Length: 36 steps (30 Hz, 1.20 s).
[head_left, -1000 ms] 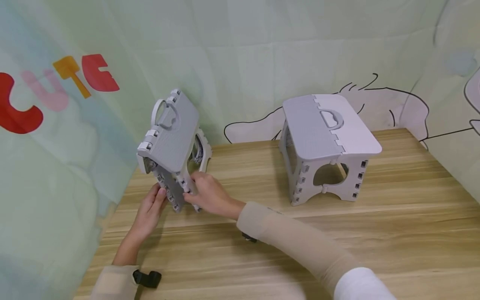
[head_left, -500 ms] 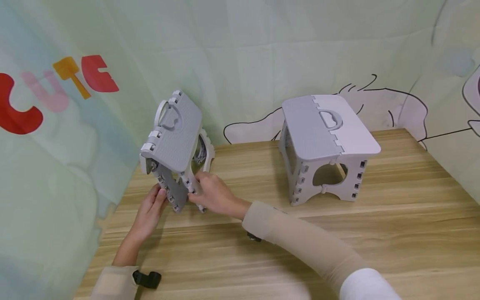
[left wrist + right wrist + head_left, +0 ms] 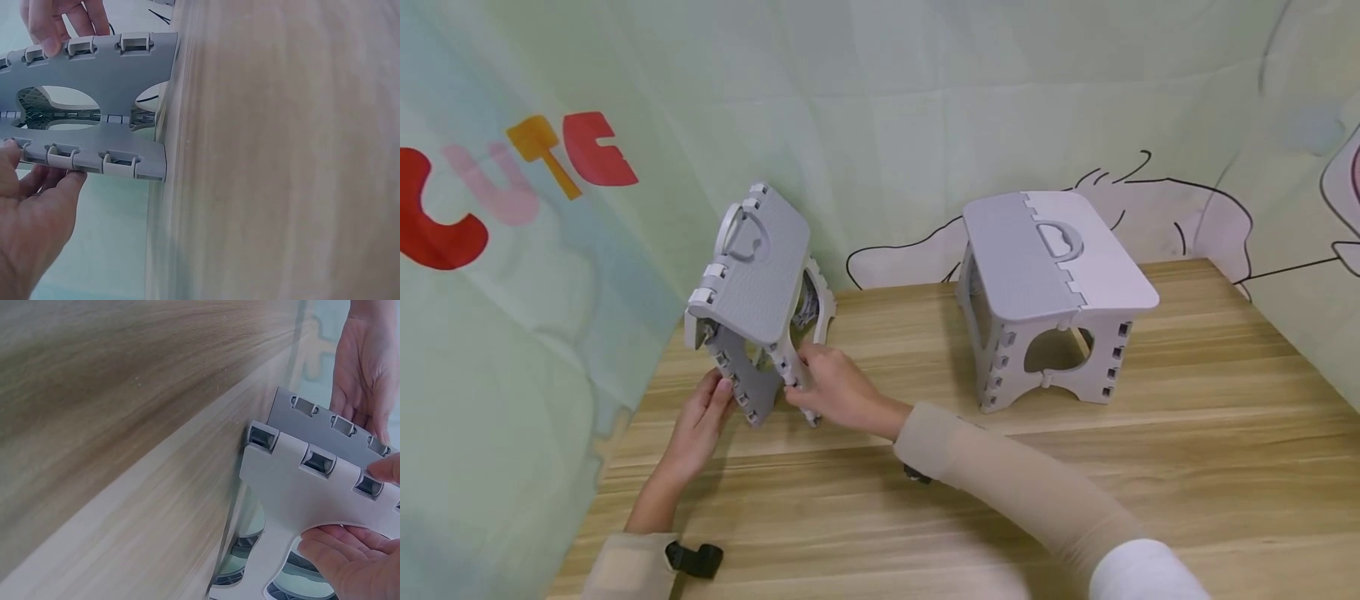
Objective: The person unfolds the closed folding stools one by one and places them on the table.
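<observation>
A grey and white folding stool [image 3: 763, 267] stands partly unfolded at the left of the table, its top bent into a steep ridge. My left hand [image 3: 696, 429] holds the edge of its left leg panel, thumb to one side; the left wrist view shows this hand [image 3: 40, 215] at the panel's hinged edge. The right hand [image 3: 838, 392] grips the right half of the near leg; in the right wrist view, fingers of that hand [image 3: 350, 559] reach into the cut-out while the thumb lies on the hinged edge. Between the two leg halves is a wedge-shaped gap.
A second folding stool [image 3: 1060, 250], fully unfolded with a flat top, stands to the right on the wooden table [image 3: 880, 517]. Behind hangs a pale green printed cloth [image 3: 880, 142], close to the left stool's far side.
My right hand has moved a little to the right with the right leg half, and the gap between the leg halves has widened. The left hand has stayed almost still.
</observation>
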Motion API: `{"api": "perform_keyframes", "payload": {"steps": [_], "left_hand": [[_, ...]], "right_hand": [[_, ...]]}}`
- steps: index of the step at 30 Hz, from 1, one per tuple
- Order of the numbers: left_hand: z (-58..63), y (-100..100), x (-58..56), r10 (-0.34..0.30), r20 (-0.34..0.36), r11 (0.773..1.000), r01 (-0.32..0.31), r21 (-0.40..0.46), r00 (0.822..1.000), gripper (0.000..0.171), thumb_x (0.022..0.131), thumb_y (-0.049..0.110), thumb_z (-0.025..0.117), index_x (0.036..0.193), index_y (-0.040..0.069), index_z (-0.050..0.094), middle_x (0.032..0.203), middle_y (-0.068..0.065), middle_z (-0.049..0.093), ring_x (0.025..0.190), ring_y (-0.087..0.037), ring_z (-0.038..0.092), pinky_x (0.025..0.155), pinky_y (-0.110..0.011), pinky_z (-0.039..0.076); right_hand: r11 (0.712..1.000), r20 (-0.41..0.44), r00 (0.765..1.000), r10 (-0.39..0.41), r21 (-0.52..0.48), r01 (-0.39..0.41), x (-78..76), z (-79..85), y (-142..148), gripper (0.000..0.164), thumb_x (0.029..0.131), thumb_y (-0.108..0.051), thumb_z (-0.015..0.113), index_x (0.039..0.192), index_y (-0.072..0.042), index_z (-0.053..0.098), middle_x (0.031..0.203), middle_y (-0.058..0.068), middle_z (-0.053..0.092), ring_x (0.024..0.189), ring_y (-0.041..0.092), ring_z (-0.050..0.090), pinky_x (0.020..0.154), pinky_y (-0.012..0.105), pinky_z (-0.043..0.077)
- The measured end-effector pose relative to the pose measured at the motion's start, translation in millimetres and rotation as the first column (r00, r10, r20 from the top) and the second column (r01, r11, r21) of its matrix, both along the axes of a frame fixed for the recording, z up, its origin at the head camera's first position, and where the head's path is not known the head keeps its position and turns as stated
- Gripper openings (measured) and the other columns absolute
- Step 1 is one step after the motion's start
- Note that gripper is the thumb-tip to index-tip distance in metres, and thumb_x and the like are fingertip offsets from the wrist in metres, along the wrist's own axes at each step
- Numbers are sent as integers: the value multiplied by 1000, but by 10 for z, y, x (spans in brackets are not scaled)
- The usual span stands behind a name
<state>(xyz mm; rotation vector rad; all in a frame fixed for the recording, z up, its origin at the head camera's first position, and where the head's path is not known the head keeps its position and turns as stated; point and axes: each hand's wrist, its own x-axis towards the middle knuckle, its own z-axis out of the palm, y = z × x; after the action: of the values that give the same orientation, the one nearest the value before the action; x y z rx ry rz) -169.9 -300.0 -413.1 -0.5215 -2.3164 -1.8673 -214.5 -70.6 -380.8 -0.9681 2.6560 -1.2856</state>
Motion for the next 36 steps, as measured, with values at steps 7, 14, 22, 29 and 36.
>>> {"api": "perform_keyframes", "payload": {"steps": [7,14,22,29,36], "left_hand": [[-6,3,9,11,3,1000,-11,-4,1000,51,111,15,28,142,-24,23,145,-44,27,123,6,46,101,-14,41],[-20,0,-5,10,21,999,-11,32,1000,52,111,15,29,143,-25,21,145,-44,26,122,7,47,102,-15,40],[-3,25,11,9,24,999,-10,52,1000,49,110,12,29,142,-26,22,145,-46,26,120,8,48,101,-13,41],[1,33,15,19,26,999,-20,50,999,49,110,12,30,142,-25,23,144,-45,27,120,8,48,101,-13,40],[17,39,18,22,24,999,-23,47,999,49,110,11,30,142,-25,23,144,-45,28,120,8,49,101,-13,40]], "right_hand": [[1000,-13,1000,5,16,-5,7,6,48,32,90,-15,75,113,1,59,101,8,64,85,12,64,62,7,51],[1000,-26,999,20,6,-20,-10,16,81,30,89,-13,75,109,1,58,97,8,63,81,13,64,59,9,51],[1000,-24,1000,12,15,-11,-20,13,127,30,89,-14,76,109,0,58,96,8,63,78,9,61,58,10,51],[1000,-42,999,25,16,-24,-16,24,180,32,89,-14,75,111,2,58,99,10,64,81,12,64,59,9,51],[999,-50,998,36,20,-35,-11,38,233,32,90,-14,75,113,3,58,102,11,65,85,16,66,62,10,52]]}}
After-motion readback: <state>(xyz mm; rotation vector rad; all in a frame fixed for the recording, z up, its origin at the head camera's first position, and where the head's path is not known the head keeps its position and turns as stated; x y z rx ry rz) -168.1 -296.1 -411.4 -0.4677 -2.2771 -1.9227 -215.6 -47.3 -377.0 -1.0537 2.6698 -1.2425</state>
